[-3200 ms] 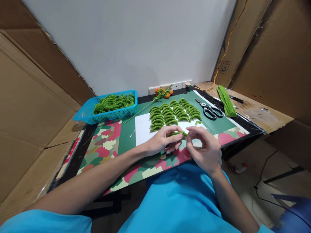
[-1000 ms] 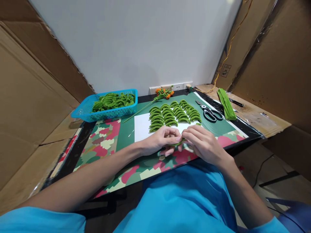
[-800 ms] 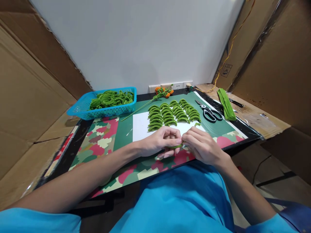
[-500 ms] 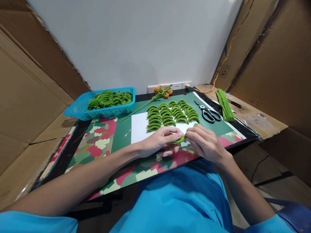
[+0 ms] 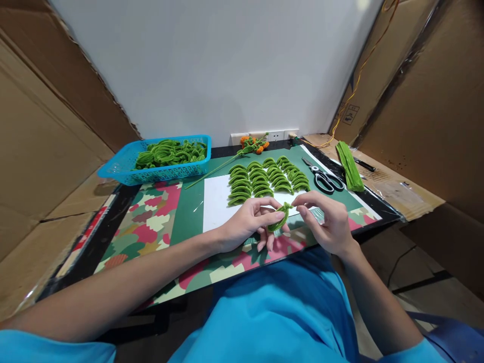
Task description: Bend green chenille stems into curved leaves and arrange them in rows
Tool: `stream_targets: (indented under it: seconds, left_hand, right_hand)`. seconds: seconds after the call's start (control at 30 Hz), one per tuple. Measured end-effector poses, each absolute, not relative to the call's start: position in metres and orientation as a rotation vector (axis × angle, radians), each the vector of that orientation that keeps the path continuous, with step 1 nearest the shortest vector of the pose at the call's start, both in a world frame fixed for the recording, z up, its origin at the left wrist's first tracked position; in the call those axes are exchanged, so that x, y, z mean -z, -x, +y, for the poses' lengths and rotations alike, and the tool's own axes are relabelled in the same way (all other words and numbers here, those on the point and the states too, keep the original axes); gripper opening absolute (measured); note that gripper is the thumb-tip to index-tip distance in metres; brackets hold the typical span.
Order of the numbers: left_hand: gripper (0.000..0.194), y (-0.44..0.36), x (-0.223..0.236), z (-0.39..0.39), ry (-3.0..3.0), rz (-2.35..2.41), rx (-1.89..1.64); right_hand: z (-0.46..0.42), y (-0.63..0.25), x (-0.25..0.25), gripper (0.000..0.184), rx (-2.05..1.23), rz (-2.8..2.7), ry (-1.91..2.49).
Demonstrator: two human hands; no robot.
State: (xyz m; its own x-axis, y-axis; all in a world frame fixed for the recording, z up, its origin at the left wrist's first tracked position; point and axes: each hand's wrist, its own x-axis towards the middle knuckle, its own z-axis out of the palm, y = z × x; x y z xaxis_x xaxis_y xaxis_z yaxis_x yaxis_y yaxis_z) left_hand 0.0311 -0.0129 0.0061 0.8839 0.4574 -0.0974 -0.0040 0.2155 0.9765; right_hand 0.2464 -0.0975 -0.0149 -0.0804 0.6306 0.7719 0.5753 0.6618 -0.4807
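My left hand (image 5: 260, 222) is closed, thumb and fingers pinching a bent green pipe cleaner piece (image 5: 280, 218) above the table's front edge. The piece is tilted, its twisted tip pointing up and right. My right hand (image 5: 327, 217) is just right of that tip, its index finger closest to it and the thumb a little apart; I see nothing held in it. Behind both hands, curved green pipe cleaner pieces (image 5: 260, 182) lie in several columns on a white sheet (image 5: 216, 201).
A blue basket (image 5: 162, 176) of green pieces stands at back left. Beside it lies a stem with orange flowers (image 5: 254, 144). Scissors (image 5: 325, 179) and a green pipe cleaner bundle (image 5: 350, 166) are at right. Cardboard walls flank the table.
The green piece has turned from nearly level to tilted, tip up. My right hand's fingers have loosened, and its thumb has moved away from the index finger.
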Motion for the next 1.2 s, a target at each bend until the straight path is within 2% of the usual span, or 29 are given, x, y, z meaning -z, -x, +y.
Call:
stream_targets:
  seconds: [0.2, 0.37, 0.6, 0.83, 1.07, 1.2]
  left_hand:
    - [0.034, -0.032, -0.004, -0.015, -1.394, 0.435, -0.373]
    - [0.029, -0.032, -0.004, -0.015, -1.418, 0.444, -0.432]
    - [0.027, -0.032, -0.008, -0.017, -1.417, 0.414, -0.384]
    - [0.033, -0.032, -0.008, -0.017, -1.465, 0.415, -0.361]
    - [0.034, -0.033, -0.01, -0.017, -1.487, 0.446, -0.342]
    - [0.032, -0.032, -0.01, -0.017, -1.471, 0.472, -0.338]
  right_hand:
    - [-0.099, -0.242, 0.016, 0.013, -0.191, -1.711, 1.025]
    - [-0.097, -0.243, 0.019, 0.01, -0.242, -1.703, 1.048]
    - [-0.097, -0.243, 0.018, 0.01, -0.203, -1.713, 1.042]
    - [-0.101, -0.24, 0.015, 0.01, -0.165, -1.696, 1.082]
    - [-0.1, -0.248, 0.011, 0.014, -0.443, -1.697, 1.09]
    - [-0.098, -0.253, 0.007, 0.012, -0.439, -1.802, 1.004]
